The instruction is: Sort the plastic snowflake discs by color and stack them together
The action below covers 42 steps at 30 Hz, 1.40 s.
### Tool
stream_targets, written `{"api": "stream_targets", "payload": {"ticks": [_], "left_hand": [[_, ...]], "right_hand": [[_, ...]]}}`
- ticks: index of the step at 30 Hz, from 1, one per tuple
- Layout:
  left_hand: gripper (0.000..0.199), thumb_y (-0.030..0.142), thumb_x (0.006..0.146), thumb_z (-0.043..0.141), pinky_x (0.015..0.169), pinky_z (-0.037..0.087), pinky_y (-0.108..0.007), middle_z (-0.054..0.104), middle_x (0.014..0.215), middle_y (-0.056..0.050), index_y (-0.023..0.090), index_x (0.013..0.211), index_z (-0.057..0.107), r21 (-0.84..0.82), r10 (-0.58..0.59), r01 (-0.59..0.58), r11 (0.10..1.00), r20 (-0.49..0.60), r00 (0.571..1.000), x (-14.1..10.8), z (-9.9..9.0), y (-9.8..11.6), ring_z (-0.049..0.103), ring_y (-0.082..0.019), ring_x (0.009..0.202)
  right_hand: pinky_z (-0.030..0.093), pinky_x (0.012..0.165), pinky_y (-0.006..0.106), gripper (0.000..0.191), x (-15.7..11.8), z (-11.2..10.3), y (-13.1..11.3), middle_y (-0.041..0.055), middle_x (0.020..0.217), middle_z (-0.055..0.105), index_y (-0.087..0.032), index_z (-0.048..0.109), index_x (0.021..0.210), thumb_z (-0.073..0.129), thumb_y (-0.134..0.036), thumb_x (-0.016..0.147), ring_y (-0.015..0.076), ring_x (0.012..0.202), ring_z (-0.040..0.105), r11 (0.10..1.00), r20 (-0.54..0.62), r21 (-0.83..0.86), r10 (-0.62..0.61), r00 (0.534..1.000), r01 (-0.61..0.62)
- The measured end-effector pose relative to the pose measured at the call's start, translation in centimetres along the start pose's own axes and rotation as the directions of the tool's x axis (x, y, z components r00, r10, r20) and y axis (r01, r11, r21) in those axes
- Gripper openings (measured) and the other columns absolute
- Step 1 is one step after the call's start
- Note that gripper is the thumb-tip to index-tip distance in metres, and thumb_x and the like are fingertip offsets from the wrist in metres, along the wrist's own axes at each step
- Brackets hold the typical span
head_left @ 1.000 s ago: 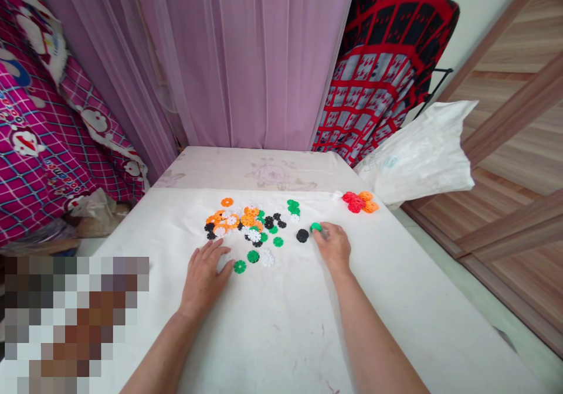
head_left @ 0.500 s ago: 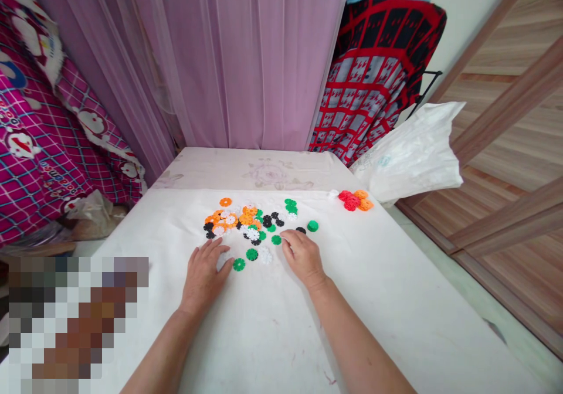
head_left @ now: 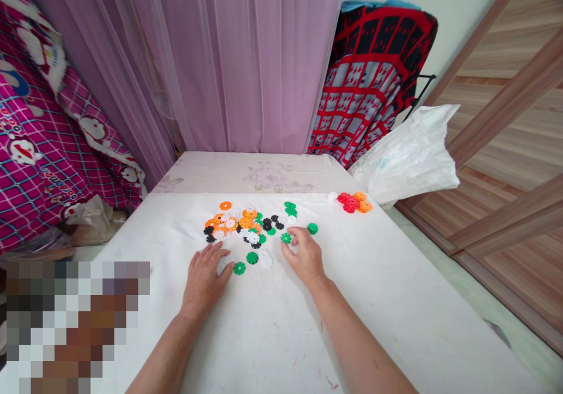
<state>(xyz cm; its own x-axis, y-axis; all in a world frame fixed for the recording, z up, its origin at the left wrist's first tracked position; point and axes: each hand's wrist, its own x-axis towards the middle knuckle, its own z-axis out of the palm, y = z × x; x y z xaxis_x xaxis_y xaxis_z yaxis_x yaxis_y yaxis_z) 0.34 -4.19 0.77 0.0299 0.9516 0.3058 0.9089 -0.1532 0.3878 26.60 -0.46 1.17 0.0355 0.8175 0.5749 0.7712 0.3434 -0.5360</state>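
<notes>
Small notched plastic discs, like snowflake building discs, lie scattered on the white cloth. My right hand (head_left: 307, 259) has thumb and fingers around a green disc (head_left: 286, 238) at the right of the scatter. My left hand (head_left: 205, 277) rests palm down with its fingers spread, holding nothing. By its thumb tip lies another green disc (head_left: 239, 268); faint clear or white discs show under its fingers. Beyond the left hand is a mixed heap with an orange disc (head_left: 230, 223), black and white ones. White discs (head_left: 265, 258) sit between my hands.
A red cluster of discs (head_left: 350, 202) and an orange one (head_left: 361, 201) lie at the table's right edge, beside a white plastic bag (head_left: 409, 153). A green stack (head_left: 312, 228) is past my right hand. A purple curtain (head_left: 246, 60) hangs behind the table.
The green disc at my right fingertips has shifted right, and those fingers have parted around it. My left hand stays nearly where it was. The view has tilted slightly.
</notes>
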Motion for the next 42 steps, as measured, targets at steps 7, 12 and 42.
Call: {"api": "stream_targets", "payload": {"ticks": [7,12,42], "left_hand": [[0.027,0.038,0.085,0.055,0.109,0.035,-0.059,0.062,0.134,-0.009,0.026,0.105,0.068,0.006,0.006,-0.007,1.0,0.01,1.0,-0.1,0.0,-0.1,0.051,-0.033,0.13],[0.026,0.039,0.084,0.055,0.11,0.036,-0.057,0.063,0.133,-0.008,0.027,0.104,0.068,0.004,-0.001,0.001,1.0,-0.004,1.0,0.0,0.0,-0.1,0.052,-0.032,0.129],[0.025,0.035,0.083,0.059,0.11,0.035,-0.057,0.062,0.134,-0.009,0.025,0.104,0.068,0.008,-0.002,0.002,1.0,0.011,1.0,0.0,0.0,0.3,0.052,-0.032,0.13]], "right_hand": [[0.046,0.068,0.032,0.044,2.2,-2.3,6.7,0.0052,0.099,0.072,-0.021,0.051,0.111,0.055,-0.046,0.075,0.0179,0.07,0.061,0.929,-0.238,0.015,0.362,0.901,-0.369],[0.044,0.067,0.031,0.045,1.9,-1.5,7.4,0.0026,0.095,0.072,-0.022,0.052,0.114,0.055,-0.044,0.074,0.0185,0.073,0.062,0.931,-0.177,-0.051,0.348,0.921,-0.362],[0.039,0.081,0.033,0.008,-0.7,2.3,-5.4,0.0009,0.089,0.071,-0.024,0.064,0.086,0.068,-0.022,0.079,0.021,0.094,0.057,0.958,0.315,0.037,-0.28,0.907,0.283]]}}
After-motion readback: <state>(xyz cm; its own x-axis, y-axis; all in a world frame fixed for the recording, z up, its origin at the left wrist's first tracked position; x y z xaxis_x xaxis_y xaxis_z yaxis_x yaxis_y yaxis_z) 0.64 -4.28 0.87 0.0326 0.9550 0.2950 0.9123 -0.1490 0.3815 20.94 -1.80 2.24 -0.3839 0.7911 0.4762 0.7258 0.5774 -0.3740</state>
